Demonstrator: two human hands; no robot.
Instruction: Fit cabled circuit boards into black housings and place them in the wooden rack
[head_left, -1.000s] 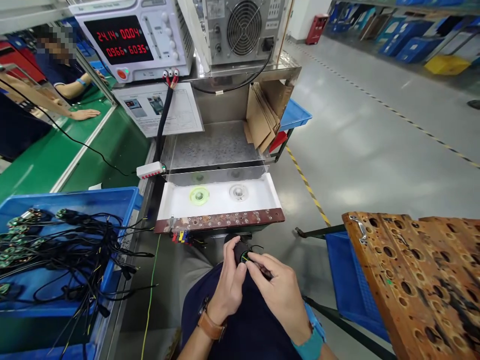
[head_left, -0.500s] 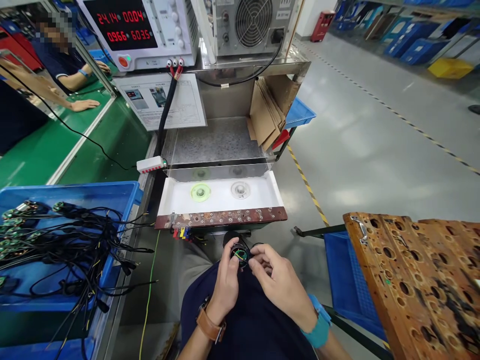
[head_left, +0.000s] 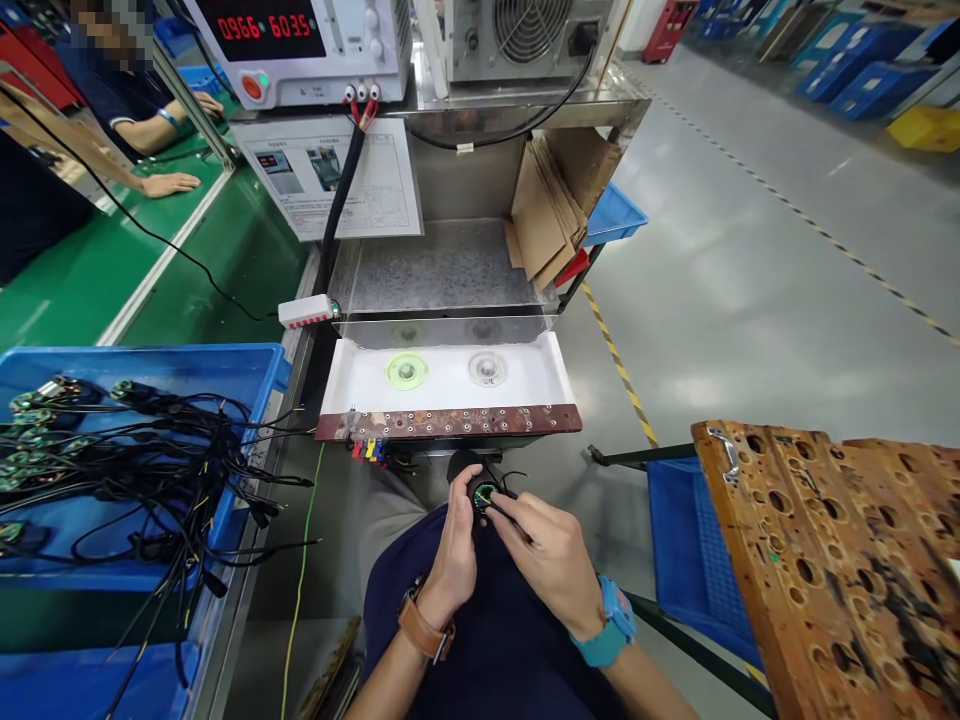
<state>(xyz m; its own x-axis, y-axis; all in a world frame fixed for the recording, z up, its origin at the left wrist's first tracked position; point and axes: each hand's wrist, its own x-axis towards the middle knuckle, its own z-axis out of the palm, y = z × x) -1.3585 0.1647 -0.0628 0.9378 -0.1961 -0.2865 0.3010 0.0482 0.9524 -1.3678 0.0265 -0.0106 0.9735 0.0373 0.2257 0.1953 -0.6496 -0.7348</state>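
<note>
My left hand (head_left: 457, 545) is closed around the side of a small round black housing (head_left: 475, 484) above my lap. Inside its open top a green circuit board (head_left: 485, 494) and a thin yellow-green wire show. The fingers of my right hand (head_left: 544, 550) are pinched together at the opening's right edge. Something thin and dark lies between them, too small to make out. Thin black wires stick out behind the housing. In front is a white tray (head_left: 450, 395) holding a green-yellow round disc (head_left: 406, 371) and a clear round disc (head_left: 487, 369), with a brown terminal strip (head_left: 442, 422) along its front edge.
To the left, a blue bin (head_left: 259, 375) holds circuit boards with tangled black cables (head_left: 187, 460). A power supply (head_left: 315, 70) stands on the shelf ahead, with cardboard sheets (head_left: 544, 215) below. A scarred wooden board (head_left: 840, 560) is at right. Another person's hand (head_left: 171, 184) rests on the green table.
My right hand has moved left, its fingertips now at the housing's opening. My left fingers have straightened along the housing's side. The view has tipped slightly downward.
</note>
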